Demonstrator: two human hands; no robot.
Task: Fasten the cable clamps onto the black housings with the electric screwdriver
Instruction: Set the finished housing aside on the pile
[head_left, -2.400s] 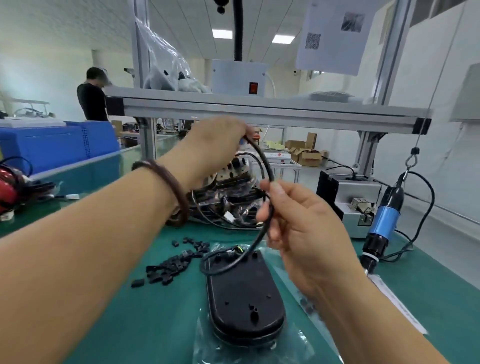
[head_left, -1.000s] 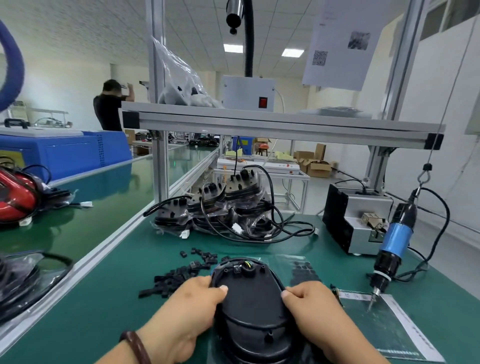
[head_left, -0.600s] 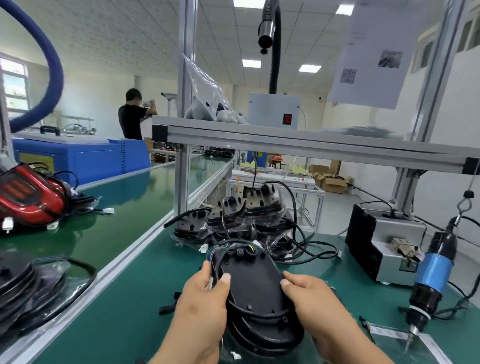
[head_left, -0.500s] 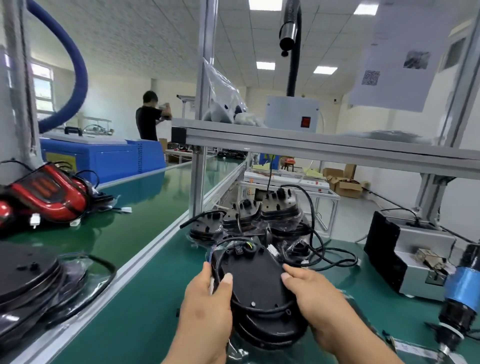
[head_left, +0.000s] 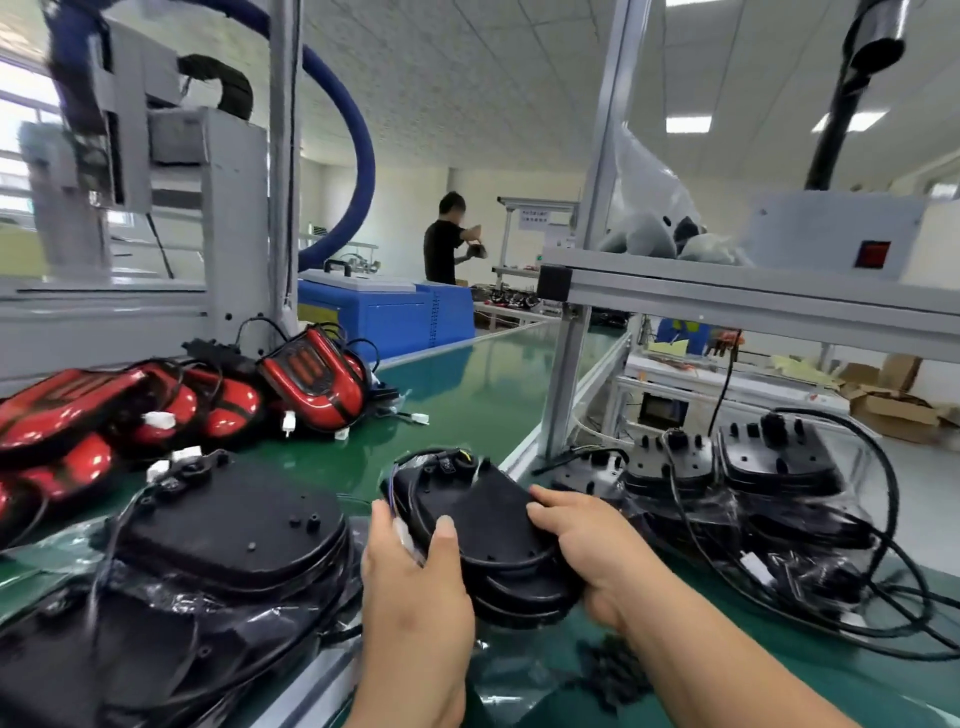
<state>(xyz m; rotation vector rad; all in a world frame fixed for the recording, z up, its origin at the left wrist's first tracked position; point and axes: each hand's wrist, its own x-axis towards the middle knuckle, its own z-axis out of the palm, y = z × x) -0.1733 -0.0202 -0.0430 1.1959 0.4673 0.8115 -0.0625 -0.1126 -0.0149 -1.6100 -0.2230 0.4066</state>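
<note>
A long green table (head_left: 467, 395) runs through the middle of the frame. A big pile of wrapped housings (head_left: 223, 525) sits at the lower left. Another pile (head_left: 779, 467) sits at the right, with red lights (head_left: 311, 379) at the middle left.

One black housing (head_left: 483, 514) is held up in the lower middle, between the two piles. The left hand (head_left: 415, 587) grips its left side, thumb on top. The right hand (head_left: 587, 540) grips its right side.

It looks hard, smooth and a bit slippery, but not heavy. The two long sides seem the best place to hold it. Its thin cable (head_left: 410, 465) looks floppy and could snag.

Small cable clamps (head_left: 613, 670) lie at the bottom, blurry.
</note>
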